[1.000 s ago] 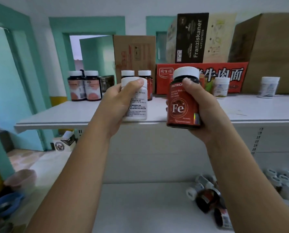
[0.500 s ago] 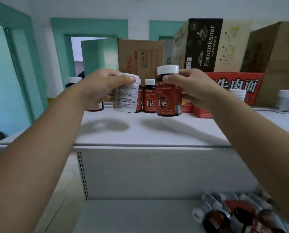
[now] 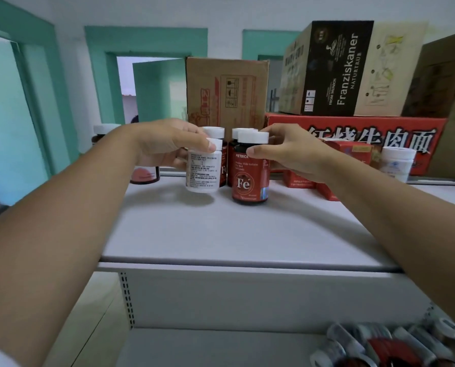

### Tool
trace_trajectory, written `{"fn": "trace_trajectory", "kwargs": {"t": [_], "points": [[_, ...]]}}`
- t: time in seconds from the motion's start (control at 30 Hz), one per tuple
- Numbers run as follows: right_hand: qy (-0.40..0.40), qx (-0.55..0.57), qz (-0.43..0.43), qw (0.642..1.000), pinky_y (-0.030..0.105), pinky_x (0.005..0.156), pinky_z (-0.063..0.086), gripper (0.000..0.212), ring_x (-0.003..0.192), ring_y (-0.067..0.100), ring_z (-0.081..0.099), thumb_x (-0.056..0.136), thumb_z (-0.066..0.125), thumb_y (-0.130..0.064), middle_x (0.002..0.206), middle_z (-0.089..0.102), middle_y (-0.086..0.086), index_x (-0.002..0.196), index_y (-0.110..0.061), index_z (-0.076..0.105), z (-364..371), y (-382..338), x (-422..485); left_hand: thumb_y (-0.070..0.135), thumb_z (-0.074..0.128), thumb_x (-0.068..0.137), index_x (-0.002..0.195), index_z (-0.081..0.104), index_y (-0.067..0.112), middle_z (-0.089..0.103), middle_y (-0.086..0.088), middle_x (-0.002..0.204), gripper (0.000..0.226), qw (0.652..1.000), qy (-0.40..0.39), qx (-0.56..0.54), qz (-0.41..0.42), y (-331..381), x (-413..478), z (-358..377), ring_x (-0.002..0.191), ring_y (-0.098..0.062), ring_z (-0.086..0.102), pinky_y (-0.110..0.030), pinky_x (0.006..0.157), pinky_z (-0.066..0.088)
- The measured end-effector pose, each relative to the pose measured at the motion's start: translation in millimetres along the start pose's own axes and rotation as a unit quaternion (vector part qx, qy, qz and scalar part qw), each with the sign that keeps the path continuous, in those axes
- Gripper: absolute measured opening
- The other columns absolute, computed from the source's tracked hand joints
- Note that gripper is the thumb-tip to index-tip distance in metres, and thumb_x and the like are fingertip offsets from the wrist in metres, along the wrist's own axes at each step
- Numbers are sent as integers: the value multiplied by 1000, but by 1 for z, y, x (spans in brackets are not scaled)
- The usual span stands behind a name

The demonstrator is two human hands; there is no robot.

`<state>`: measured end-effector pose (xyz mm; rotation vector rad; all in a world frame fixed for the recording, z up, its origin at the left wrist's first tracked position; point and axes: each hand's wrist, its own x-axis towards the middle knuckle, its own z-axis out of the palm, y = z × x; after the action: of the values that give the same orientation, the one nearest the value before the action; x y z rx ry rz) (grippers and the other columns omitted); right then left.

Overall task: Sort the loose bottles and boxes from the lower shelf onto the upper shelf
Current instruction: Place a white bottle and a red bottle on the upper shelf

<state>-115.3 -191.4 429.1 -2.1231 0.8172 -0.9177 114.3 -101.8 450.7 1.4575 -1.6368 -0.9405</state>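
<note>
Two bottles come down onto the upper shelf point(image 3: 247, 234)

The left hand point(image 3: 168, 147) grips a white bottle point(image 3: 202, 173) and the right hand point(image 3: 290, 154) a red bottle point(image 3: 250, 178). Both were in mid-air half a second ago. Now the red one seems to touch the shelf and the white hangs just above. Letting go looks next. More loose bottles point(image 3: 380, 345) wait on the lower shelf point(image 3: 221, 348).

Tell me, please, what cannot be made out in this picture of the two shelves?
Head view:
- Lower-shelf bottles: blurred, cut off by the bottom edge.
- Dark bottle: mostly hidden by the left hand.
- White bottle: label print too small to read.
- Rear red bottles: covered by the held red bottle.
</note>
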Motion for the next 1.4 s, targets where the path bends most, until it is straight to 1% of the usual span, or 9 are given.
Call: {"fn": "trace_trajectory", "kwargs": {"t": [0.07, 0.2, 0.27, 0.4, 0.53, 0.63, 0.87, 1.17, 1.4], "points": [[20, -32, -13, 999, 36, 91, 57, 38, 98, 15, 70, 79, 81, -29, 103, 72, 1, 111, -18, 65, 3, 1, -1, 13, 80, 70, 104, 59, 10, 69, 0, 80, 40, 1000, 5, -17, -5, -3, 2, 1, 65, -7, 67, -17, 53, 52], [48, -99, -46, 993, 10, 72, 50, 44, 95, 1, 64, 82, 78, -34, 105, 68, -9, 119, -20, 60, 3, 1, -5, 23, 75, 68, 109, 60, 11, 69, -3, 89, 45, 998, 35, -47, -2, -12, 3, -1, 74, -10, 67, -21, 62, 56], [55, -101, -55, 992, 7, 68, 48, 44, 95, -1, 63, 83, 77, -35, 106, 67, -11, 122, -21, 59, 4, 3, -7, 24, 76, 66, 110, 61, 11, 70, -3, 90, 48, 998, 47, -35, 0, -16, 2, 0, 75, -10, 67, -21, 62, 56], [71, -86, -71, 991, 18, 80, 55, 47, 97, 3, 64, 83, 77, -31, 107, 66, -10, 123, -20, 56, 11, 9, -10, 18, 84, 68, 113, 62, 11, 72, -2, 92, 50, 999, 45, -23, 8, -20, 3, -1, 80, -11, 70, -22, 64, 56], [72, -75, -72, 992, 12, 67, 54, 56, 82, 2, 62, 77, 83, -26, 99, 60, -10, 122, -18, 51, 10, 8, -16, 14, 74, 82, 114, 63, 10, 70, -3, 98, 34, 998, 66, -7, 10, -20, 3, 1, 79, -8, 71, -19, 63, 55], [71, -71, -71, 992, 14, 67, 55, 56, 79, 3, 61, 78, 82, -24, 98, 56, -10, 122, -18, 48, 10, 7, -18, 16, 74, 83, 115, 65, 11, 70, -1, 98, 34, 997, 74, 23, 9, -22, 0, -1, 81, -6, 69, -18, 64, 55], [56, -65, -68, 994, 32, 86, 59, 56, 100, 12, 65, 82, 79, -22, 110, 59, -5, 129, -22, 49, 12, 9, -18, 22, 74, 85, 111, 68, 18, 70, 0, 102, 28, 994, 88, 61, 10, -24, -8, -3, 83, -5, 67, -16, 62, 53], [41, -22, -14, 999, 43, 84, 60, 55, 104, 16, 66, 83, 78, -22, 110, 60, -1, 127, -20, 46, 13, 9, -18, 23, 79, 80, 110, 68, 22, 70, -4, 112, 33, 992, 108, 65, 24, -25, -14, -2, 89, -6, 69, -13, 61, 53], [3, -124, 15, 992, 36, 86, 59, 48, 97, 11, 66, 87, 70, -37, 107, 64, -5, 125, -20, 45, 10, 7, -20, 16, 79, 81, 113, 66, 21, 72, -2, 110, 35, 994, 87, 68, 10, -26, -16, 2, 97, -11, 70, -18, 68, 56]]}}
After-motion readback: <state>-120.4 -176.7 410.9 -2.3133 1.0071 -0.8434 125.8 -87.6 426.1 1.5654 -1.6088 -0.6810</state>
